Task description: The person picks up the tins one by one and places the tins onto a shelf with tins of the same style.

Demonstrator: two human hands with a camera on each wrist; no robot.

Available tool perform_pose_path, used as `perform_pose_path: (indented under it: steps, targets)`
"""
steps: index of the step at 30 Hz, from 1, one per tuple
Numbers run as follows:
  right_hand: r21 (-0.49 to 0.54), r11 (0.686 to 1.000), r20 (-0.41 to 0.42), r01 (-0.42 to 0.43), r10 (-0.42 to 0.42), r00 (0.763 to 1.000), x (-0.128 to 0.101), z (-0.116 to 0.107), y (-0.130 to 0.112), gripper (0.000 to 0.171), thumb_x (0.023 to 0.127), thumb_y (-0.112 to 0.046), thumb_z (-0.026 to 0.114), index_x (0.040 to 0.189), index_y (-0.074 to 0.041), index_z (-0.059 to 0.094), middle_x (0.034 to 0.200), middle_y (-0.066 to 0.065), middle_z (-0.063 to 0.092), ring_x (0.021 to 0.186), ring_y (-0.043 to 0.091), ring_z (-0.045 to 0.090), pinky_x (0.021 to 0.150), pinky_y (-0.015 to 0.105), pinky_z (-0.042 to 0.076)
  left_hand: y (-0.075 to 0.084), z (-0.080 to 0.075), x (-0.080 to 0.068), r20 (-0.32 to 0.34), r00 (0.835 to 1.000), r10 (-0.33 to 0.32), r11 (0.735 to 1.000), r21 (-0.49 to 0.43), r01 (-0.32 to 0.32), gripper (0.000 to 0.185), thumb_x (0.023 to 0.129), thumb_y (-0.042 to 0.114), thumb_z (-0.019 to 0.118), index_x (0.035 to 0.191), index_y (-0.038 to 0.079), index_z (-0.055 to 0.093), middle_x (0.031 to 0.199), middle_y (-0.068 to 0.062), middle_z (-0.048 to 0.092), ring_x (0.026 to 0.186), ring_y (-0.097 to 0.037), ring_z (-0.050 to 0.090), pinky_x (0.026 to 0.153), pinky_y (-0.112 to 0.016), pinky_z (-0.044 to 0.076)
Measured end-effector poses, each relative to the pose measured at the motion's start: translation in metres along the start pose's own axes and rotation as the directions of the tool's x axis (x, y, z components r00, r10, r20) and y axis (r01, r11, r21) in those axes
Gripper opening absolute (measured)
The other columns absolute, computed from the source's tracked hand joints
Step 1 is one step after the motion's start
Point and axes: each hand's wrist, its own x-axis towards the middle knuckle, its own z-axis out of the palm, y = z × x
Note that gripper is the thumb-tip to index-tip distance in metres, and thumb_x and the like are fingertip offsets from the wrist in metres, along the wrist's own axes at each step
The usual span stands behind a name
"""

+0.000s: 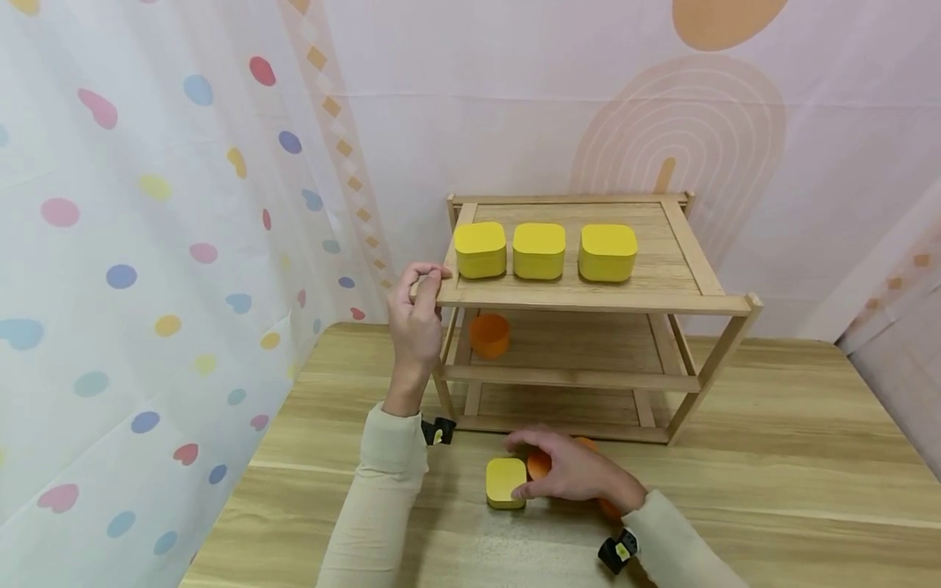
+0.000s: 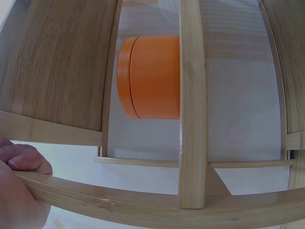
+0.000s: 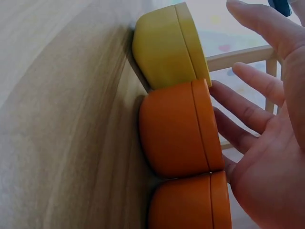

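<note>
My left hand (image 1: pixel 417 318) grips the front left corner of a wooden shelf rack (image 1: pixel 588 300), its fingers curled over the frame. In the left wrist view that hand (image 2: pixel 21 176) shows only partly, at the lower left. My right hand (image 1: pixel 569 467) hovers over a row of lidded canisters on the table, fingers spread and relaxed. A square yellow canister (image 1: pixel 506 482) lies by its thumb. Next to it, partly hidden under the palm, sits an orange canister (image 1: pixel 539 465). The right wrist view shows the yellow canister (image 3: pixel 164 47) and two orange canisters (image 3: pixel 178 131) side by side.
Three yellow canisters (image 1: pixel 539 251) stand in a row on the rack's top board. One orange canister (image 1: pixel 489 336) sits at the left of the middle shelf. Behind the wooden table (image 1: pixel 794 457) hangs a patterned cloth (image 1: pixel 515 98), which also runs along the left side.
</note>
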Motion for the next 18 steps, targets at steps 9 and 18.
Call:
perform_pose_path:
  steps: [9,18]
  targets:
    - [-0.058,0.998,0.037,0.021,-0.019,0.999,0.0022,0.0037,0.0003,0.068,0.083,-0.045,0.077,0.138,-0.013,0.055,0.137,-0.001,0.057,0.132,0.024,0.047,0.109,0.051,0.036,-0.0006,-0.0001,0.0003,0.002,1.0,0.004,1.0,-0.007,-0.004,0.028,0.101,0.018,0.045,0.094,0.001,0.066,0.058,-0.013,0.043,0.043,-0.011,0.029,0.04,-0.024,0.025]
    - [-0.136,0.989,0.085,0.056,-0.045,0.995,0.0029,0.0046,-0.0009,0.069,0.081,-0.045,0.08,0.139,-0.017,0.055,0.138,-0.007,0.056,0.124,0.017,0.05,0.107,0.048,0.037,-0.0002,-0.0001,-0.0004,0.002,1.0,-0.001,1.0,-0.014,0.001,0.028,0.102,0.019,0.045,0.094,0.0,0.065,0.059,-0.014,0.042,0.043,-0.012,0.029,0.041,-0.024,0.025]
